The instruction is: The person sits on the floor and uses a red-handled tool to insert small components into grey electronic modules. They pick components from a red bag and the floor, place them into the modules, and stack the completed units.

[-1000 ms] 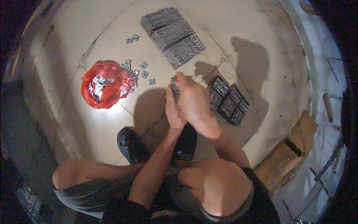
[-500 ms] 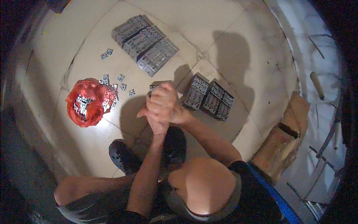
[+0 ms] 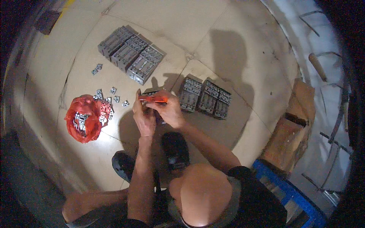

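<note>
Holding grey block, orange screwdriver

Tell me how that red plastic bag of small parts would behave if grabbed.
The red plastic bag looks floppy: it lies crumpled and slumped on the floor. Its mouth gapes, so the small metal pieces spilled beside it suggest more could tumble out.

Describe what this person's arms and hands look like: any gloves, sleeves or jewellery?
Both are bare. The left hand and right hand wear no gloves, and no ring, watch or wristband shows on the fingers or wrists. Both forearms are uncovered along their whole visible length. Any sleeve ends above the elbow; a dark short-sleeved top shows at the right shoulder.
</note>
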Demonstrator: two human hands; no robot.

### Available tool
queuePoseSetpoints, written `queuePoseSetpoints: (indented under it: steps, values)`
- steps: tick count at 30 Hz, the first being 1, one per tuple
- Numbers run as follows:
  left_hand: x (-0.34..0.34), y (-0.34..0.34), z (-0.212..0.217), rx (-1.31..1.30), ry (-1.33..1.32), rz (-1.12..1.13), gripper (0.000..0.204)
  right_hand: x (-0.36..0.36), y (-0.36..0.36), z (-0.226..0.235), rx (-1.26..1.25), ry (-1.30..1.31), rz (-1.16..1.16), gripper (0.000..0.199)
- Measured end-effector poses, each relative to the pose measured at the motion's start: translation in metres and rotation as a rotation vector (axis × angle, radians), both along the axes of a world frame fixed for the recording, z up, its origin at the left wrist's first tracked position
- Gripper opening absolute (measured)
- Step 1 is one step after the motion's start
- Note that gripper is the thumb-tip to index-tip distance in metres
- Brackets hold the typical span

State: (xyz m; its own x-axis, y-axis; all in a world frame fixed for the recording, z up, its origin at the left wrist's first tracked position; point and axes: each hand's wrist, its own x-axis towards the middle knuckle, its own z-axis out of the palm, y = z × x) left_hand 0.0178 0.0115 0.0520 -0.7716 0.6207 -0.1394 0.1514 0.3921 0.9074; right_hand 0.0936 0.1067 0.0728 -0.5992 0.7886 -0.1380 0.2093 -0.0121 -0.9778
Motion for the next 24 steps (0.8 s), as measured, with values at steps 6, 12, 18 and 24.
queuePoseSetpoints:
  steps: [6, 12, 18, 24]
  values:
    - [0.001, 0.003, 0.0, 0.09, -0.035, 0.007, 0.07, 0.003, -0.001, -0.002, -0.061, -0.004, -0.01, 0.021]
    - [-0.006, 0.001, 0.004, 0.001, 0.048, -0.032, 0.065, 0.003, -0.004, 0.0, 0.077, 0.068, 0.041, 0.021]
    - [-0.011, 0.005, 0.007, 0.056, 0.077, -0.063, 0.059, 0.001, -0.003, -0.004, 0.074, -0.044, 0.035, 0.022]
    - [-0.01, 0.001, 0.015, 0.023, 0.031, -0.124, 0.048, 0.006, -0.003, -0.006, 0.312, -0.012, 0.066, 0.021]
